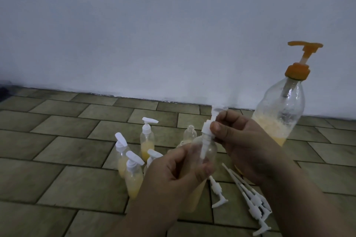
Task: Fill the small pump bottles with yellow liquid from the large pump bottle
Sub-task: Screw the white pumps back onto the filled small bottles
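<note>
1. The tiled floor (pixel 57 150) serves as the work surface, with everything set near the white wall (pixel 134 34) so that it sits within easy reach of the person.
2. The large pump bottle (pixel 279 113) stands at the right, leaning slightly in this wide view; its orange pump head (pixel 305 46) points left toward the small bottles. Yellow liquid fills only its lower part, and the right forearm hides its base.
3. The left hand (pixel 179 171) wraps its fingers round the small pump bottle (pixel 206 152) held in the air, probably to steady it while its top goes on. The palm covers most of the body; yellow liquid shows below the hand.
4. The right hand (pixel 237 138) pinches the white pump cap (pixel 207 127) between thumb and fingers at the bottle's neck, with the stem already down inside. It looks like the cap is being screwed on, though whether the thread has caught cannot be told.
5. The filled small bottles (pixel 133 171), capped, cluster at the left, seemingly set aside as done. One of them is largely hidden behind the left hand.
6. An uncapped small bottle (pixel 189 132) stands behind the held one; its contents are hard to make out.
7. Loose white pumps (pixel 252 198) lie on the floor at the right, likely waiting for bottles; their number is unclear where they overlap.
</note>
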`<action>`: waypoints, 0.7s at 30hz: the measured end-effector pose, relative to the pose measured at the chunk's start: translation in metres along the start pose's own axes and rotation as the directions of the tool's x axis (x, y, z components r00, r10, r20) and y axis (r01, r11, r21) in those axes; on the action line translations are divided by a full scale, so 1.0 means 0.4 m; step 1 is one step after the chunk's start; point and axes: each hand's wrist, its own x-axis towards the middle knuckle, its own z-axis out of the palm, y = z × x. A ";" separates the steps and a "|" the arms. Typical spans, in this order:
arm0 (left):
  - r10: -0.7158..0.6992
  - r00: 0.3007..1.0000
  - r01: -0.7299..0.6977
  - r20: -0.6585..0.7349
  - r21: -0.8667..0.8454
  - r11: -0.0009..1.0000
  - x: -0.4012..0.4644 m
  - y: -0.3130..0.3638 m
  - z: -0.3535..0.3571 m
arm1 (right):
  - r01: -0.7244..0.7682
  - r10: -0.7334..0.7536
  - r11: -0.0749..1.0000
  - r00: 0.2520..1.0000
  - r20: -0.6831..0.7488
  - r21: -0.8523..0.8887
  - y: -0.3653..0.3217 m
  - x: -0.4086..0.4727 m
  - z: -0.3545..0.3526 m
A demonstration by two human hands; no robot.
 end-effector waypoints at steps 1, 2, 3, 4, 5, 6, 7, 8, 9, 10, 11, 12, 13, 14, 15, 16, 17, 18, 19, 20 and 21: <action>0.004 1.000 -0.004 -0.013 0.002 1.000 0.001 0.000 -0.002 | -0.001 0.002 1.000 1.000 0.019 -0.011 0.000 0.001 -0.003; 0.005 1.000 -0.005 -0.026 0.002 1.000 0.002 0.001 -0.005 | -0.008 0.008 1.000 0.999 0.031 -0.016 0.000 0.002 -0.005; 0.006 0.999 -0.006 -0.037 0.006 1.000 0.003 0.002 -0.007 | -0.014 0.014 1.000 1.000 0.026 -0.015 0.003 0.003 -0.009; 0.005 0.999 -0.004 -0.042 0.005 1.000 0.004 0.005 -0.008 | -0.017 0.017 1.000 1.000 0.012 -0.003 0.006 0.004 -0.009; 0.001 0.999 -0.001 -0.042 0.000 1.000 0.004 0.007 -0.009 | -0.013 0.013 1.000 1.000 -0.002 0.016 0.009 0.005 -0.006; -0.008 0.999 0.008 -0.041 -0.007 1.000 0.006 0.008 -0.010 | -0.008 0.008 0.999 1.000 -0.013 0.034 0.011 0.006 -0.004; -0.019 0.999 0.018 -0.040 -0.014 1.000 0.006 0.008 -0.010 | -0.005 0.005 0.999 1.000 -0.013 0.040 0.013 0.006 -0.001; -0.028 0.999 0.027 -0.039 -0.021 0.999 0.007 0.007 -0.011 | -0.008 0.008 0.999 1.000 0.000 0.031 0.010 0.005 0.004; -0.031 0.999 0.030 -0.039 -0.025 0.999 0.008 0.005 -0.012 | -0.015 0.015 1.000 1.000 0.015 0.010 0.005 0.003 0.009; -0.034 0.999 0.033 -0.039 -0.027 0.999 0.009 0.005 -0.014 | -0.028 0.028 1.000 0.999 0.017 -0.005 -0.001 0.002 0.014; -0.035 0.999 0.034 -0.036 -0.026 0.999 0.009 0.004 -0.015 | -0.039 0.039 0.999 0.999 -0.002 -0.011 -0.004 0.003 0.013; -0.034 0.999 0.033 -0.026 -0.023 0.999 0.009 0.004 -0.015 | -0.045 0.044 0.999 0.999 -0.028 -0.013 -0.006 0.003 0.017; -0.028 1.000 0.028 -0.013 -0.018 0.999 0.008 0.003 -0.015 | -0.036 0.035 0.999 0.998 -0.047 -0.013 -0.004 0.004 0.020; -0.025 1.000 0.025 -0.001 -0.015 1.000 0.008 0.004 -0.014 | -0.026 0.024 1.000 0.997 -0.070 -0.018 -0.002 0.005 0.025; -0.027 1.000 0.027 0.003 -0.012 1.000 0.007 0.006 -0.012 | -0.021 0.018 0.999 0.996 -0.088 -0.035 0.000 0.006 0.029; -0.031 1.000 0.031 0.000 -0.011 0.999 0.006 0.006 -0.012 | -0.029 0.023 0.998 0.994 -0.102 -0.058 0.001 0.006 0.029; -0.034 0.999 0.034 -0.007 -0.010 0.999 0.005 0.006 -0.012 | -0.046 0.037 0.996 0.994 -0.106 -0.081 -0.001 0.006 0.028; -0.036 0.999 0.036 -0.014 -0.007 0.999 0.006 0.006 -0.013 | -0.074 0.064 0.993 0.992 -0.109 -0.090 -0.004 0.005 0.025; -0.037 0.999 0.037 -0.023 -0.002 0.999 0.006 0.007 -0.014 | -0.107 0.099 0.991 0.989 -0.112 -0.074 -0.004 0.006 0.018; -0.039 0.999 0.039 -0.034 0.002 0.999 0.006 0.008 -0.016 | -0.138 0.133 0.990 0.985 -0.113 -0.037 -0.002 0.007 0.015; -0.040 0.998 0.041 -0.044 0.005 0.999 0.006 0.008 -0.017 | -0.155 0.154 0.988 0.982 -0.105 -0.005 0.003 0.009 0.013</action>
